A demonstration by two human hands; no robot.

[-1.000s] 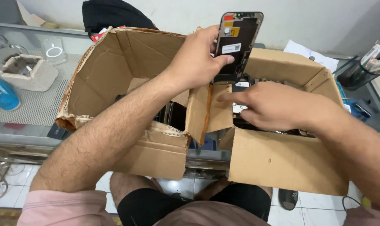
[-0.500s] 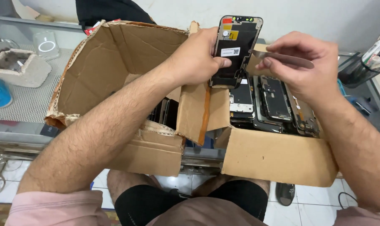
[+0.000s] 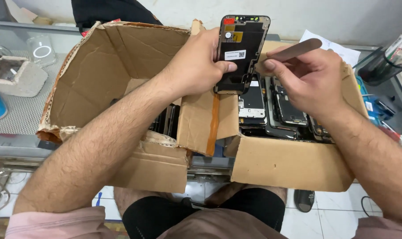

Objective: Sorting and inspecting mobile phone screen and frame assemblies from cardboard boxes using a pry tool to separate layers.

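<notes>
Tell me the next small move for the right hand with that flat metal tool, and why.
Probably bring the flat metal tool in the right hand to the edge of the phone screen panel. The left hand holds the panel upright, back side showing, above the cardboard box, and the tool's tip sits apart from it, just to its right.

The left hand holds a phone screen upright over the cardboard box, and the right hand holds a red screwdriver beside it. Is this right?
Not quite. In the head view the right hand holds a flat metal blade, not a red screwdriver. The left hand does hold the phone screen upright over the cardboard box.
</notes>
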